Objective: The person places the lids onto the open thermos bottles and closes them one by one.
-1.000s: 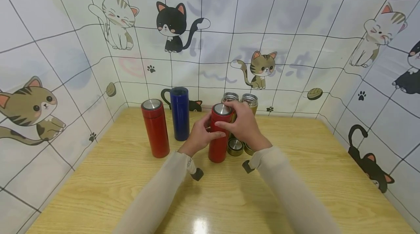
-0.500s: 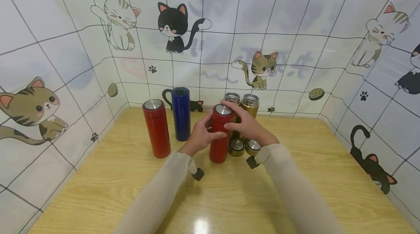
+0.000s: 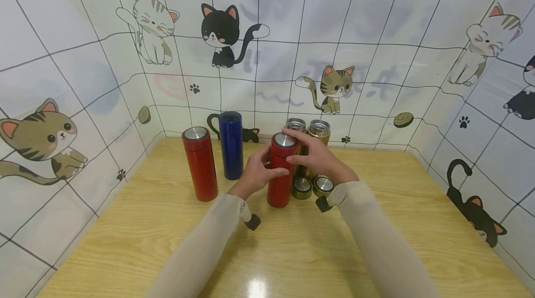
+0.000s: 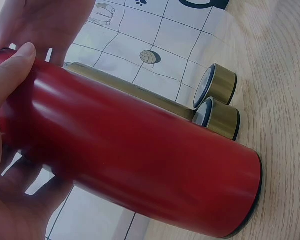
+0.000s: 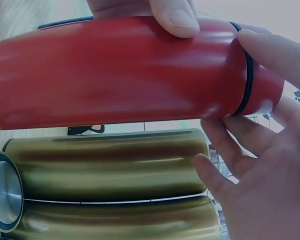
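A red thermos (image 3: 279, 191) with a steel-topped lid (image 3: 285, 140) stands upright on the table between both hands. My left hand (image 3: 256, 171) grips its body, thumb across the front and fingers behind. My right hand (image 3: 317, 156) holds the lid, its thumb at the dark seam ring (image 5: 248, 82) and fingers reaching round the far side. Just behind and right stand two uncapped gold bottles (image 5: 105, 165), partly hidden by the right hand in the head view. In front of them lie two gold lids (image 3: 302, 188), steel faces up.
Left of the hands stands another red thermos (image 3: 200, 168), lid on. A blue bottle (image 3: 231, 149) is beside it, near the back wall. Cat-patterned sheeting (image 3: 276, 47) encloses the wooden table (image 3: 284, 251) at the back and sides.
The right hand has turned slightly and its wrist has shifted right, uncovering the right gold lid. The left hand keeps its grip, and the red thermos stays in place.
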